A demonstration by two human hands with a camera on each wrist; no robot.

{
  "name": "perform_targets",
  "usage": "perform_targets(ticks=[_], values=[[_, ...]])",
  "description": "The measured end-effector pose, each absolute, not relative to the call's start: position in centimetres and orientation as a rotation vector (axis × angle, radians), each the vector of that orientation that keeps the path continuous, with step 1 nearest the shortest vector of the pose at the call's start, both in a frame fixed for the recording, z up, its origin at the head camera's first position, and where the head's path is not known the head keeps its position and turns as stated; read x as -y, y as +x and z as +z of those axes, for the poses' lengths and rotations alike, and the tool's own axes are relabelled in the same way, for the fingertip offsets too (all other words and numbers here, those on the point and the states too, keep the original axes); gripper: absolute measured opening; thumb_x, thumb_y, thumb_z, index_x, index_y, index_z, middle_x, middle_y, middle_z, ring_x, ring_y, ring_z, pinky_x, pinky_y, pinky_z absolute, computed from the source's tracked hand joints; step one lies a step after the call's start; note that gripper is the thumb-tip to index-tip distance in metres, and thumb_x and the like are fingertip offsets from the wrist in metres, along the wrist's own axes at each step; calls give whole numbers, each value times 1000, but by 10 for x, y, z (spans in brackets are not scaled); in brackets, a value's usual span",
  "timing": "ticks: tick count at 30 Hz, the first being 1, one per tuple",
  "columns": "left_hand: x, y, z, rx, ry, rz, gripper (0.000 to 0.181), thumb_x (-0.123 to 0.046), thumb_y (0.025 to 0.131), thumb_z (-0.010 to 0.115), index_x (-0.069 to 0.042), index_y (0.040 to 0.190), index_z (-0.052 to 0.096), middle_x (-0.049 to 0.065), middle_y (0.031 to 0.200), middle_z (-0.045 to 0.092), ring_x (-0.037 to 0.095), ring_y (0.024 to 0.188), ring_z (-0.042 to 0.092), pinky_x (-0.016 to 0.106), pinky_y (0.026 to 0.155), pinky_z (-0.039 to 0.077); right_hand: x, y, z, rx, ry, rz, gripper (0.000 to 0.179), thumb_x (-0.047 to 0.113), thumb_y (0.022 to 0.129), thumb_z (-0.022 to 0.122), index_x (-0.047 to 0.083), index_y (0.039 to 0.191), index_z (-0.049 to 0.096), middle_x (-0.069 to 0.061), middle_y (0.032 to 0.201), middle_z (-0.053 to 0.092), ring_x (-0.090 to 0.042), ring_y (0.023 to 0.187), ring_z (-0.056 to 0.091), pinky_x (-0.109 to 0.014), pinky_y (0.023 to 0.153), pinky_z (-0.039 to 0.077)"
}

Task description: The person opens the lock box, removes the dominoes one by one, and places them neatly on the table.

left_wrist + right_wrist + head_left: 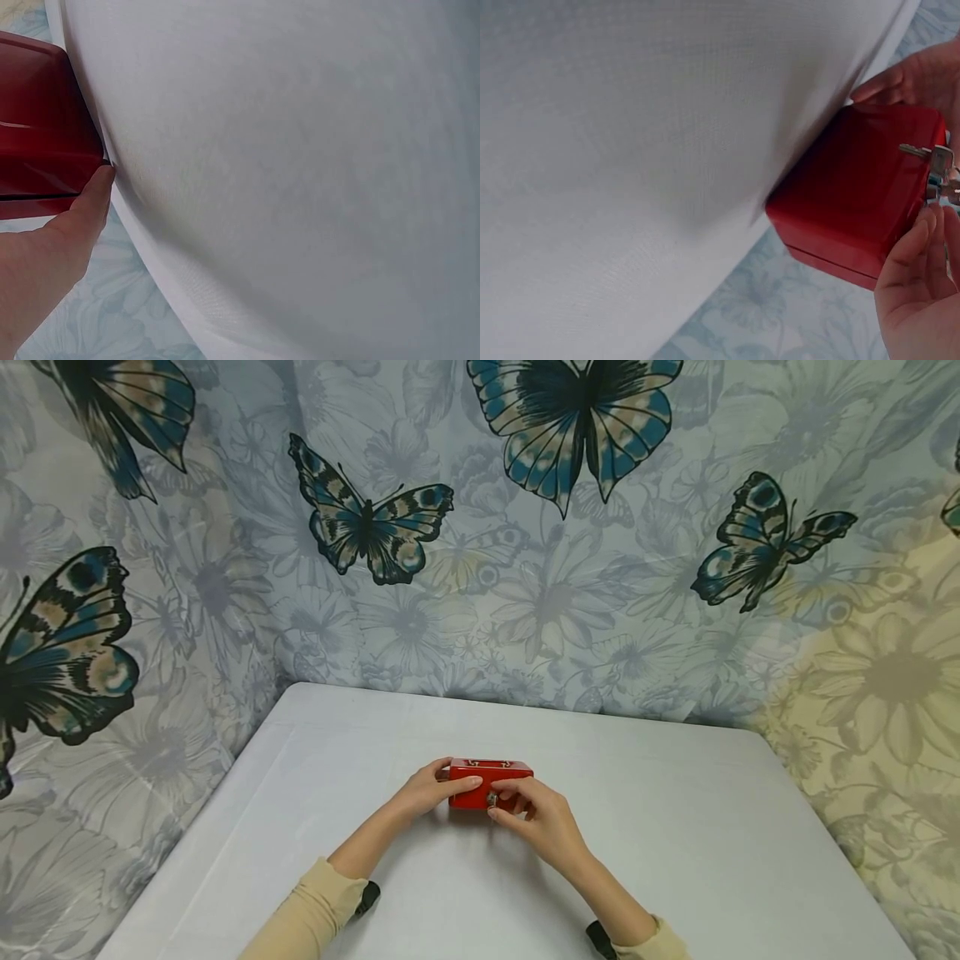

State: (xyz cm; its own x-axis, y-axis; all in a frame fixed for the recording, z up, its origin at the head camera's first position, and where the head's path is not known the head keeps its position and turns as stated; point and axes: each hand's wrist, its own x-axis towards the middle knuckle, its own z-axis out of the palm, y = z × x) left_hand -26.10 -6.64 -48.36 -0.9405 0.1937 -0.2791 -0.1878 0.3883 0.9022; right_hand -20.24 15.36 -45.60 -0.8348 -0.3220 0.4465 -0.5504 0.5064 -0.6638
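Note:
A small red metal cash box [467,798] sits on the white table, a handle [489,763] lying on its lid and a lock on its front. My left hand [427,789] grips its left end, thumb across the front and fingers behind. In the left wrist view, a fingertip of the left hand [64,247] is at the box's lower edge. My right hand [546,818] pinches a key at the lock with thumb and fingertips. Small metal keys [940,159] hang together there, partly hidden by the fingers in the right wrist view.
The white-covered table [675,827] extends around the box, its back edge near a wall cloth [555,602] printed with butterflies and flowers. Dark straps [367,898] sit at both wrists by the beige sleeves [311,906].

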Motion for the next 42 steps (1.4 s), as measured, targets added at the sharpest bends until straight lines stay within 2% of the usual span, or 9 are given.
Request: perform_targets(ticks=[8, 17, 26, 42], values=[[66, -261, -484, -2313, 17, 1573, 100, -61, 77, 72, -3, 149, 35, 18, 144, 46, 37, 130, 43, 63, 103, 36, -153, -202, -456, 2518, 689, 1241, 22, 15, 80, 81, 14, 101, 72, 5, 89, 66, -18, 72, 60, -34, 61, 55], [66, -261, -484, -2312, 27, 1581, 98, -59, 77, 72, -3, 149, 35, 17, 144, 47, 36, 130, 44, 62, 103, 36, -152, -203, -457, 2510, 679, 1227, 21, 16, 79, 82, 16, 97, 72, 9, 81, 62, -6, 68, 54, -23, 58, 51], [67, -261, -485, -2316, 19, 1574, 99, -60, 77, 73, -4, 149, 35, 17, 143, 48, 36, 129, 44, 62, 103, 36, -151, -202, -457, 2523, 652, 1242, 20, 17, 78, 83, 19, 94, 71, 16, 80, 61, -7, 66, 54, -21, 57, 49], [67, -260, -483, -2305, 15, 1585, 102, -62, 75, 73, -4, 150, 34, 17, 144, 47, 36, 130, 44, 62, 104, 35, -149, -202, -455, 2549, 591, 1210, 19, 20, 75, 85, 18, 86, 69, 17, 74, 60, -5, 63, 52, -21, 54, 48]])
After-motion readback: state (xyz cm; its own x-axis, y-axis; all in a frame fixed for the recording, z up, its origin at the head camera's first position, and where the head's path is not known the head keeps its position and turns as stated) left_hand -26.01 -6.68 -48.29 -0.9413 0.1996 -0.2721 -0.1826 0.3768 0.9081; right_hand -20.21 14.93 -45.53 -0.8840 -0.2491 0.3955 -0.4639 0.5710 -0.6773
